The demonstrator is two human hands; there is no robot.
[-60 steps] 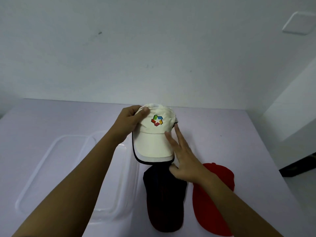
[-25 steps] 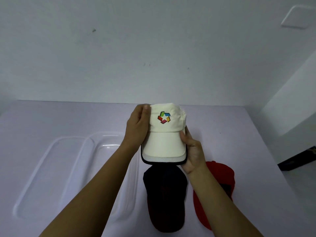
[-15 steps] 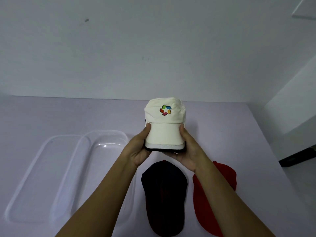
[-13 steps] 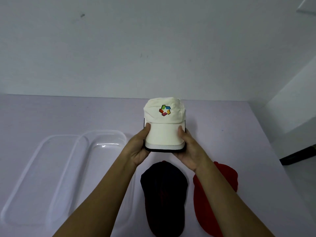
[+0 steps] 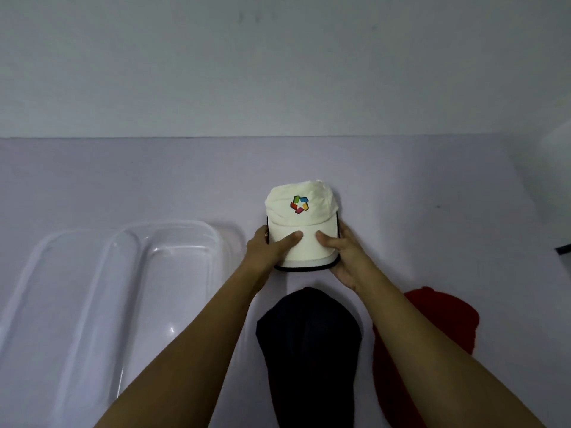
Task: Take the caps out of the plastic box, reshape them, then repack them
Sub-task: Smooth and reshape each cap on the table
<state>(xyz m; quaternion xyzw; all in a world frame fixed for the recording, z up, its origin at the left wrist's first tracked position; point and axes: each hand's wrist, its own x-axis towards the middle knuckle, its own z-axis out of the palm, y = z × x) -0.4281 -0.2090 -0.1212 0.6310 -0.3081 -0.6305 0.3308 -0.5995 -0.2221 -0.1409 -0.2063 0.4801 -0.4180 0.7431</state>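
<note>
The cream cap (image 5: 301, 223) is pointed brim toward the person, crown away, its long axis running near to far. A multicoloured emblem (image 5: 299, 204) is borne on the creased crown. The brim, edged dark, is gripped at its sides by the left hand (image 5: 265, 251) and right hand (image 5: 347, 256), thumbs on top. It is held just beyond the navy cap (image 5: 309, 344), right of the plastic box (image 5: 182, 225).

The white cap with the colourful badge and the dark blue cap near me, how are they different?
The cream-white fabric cap shows a multicoloured badge; the dark navy fabric cap shows none. The left hand and right hand pinch the white cap's brim; the navy cap lies untouched on the table. Both are out of the clear plastic box.
</note>
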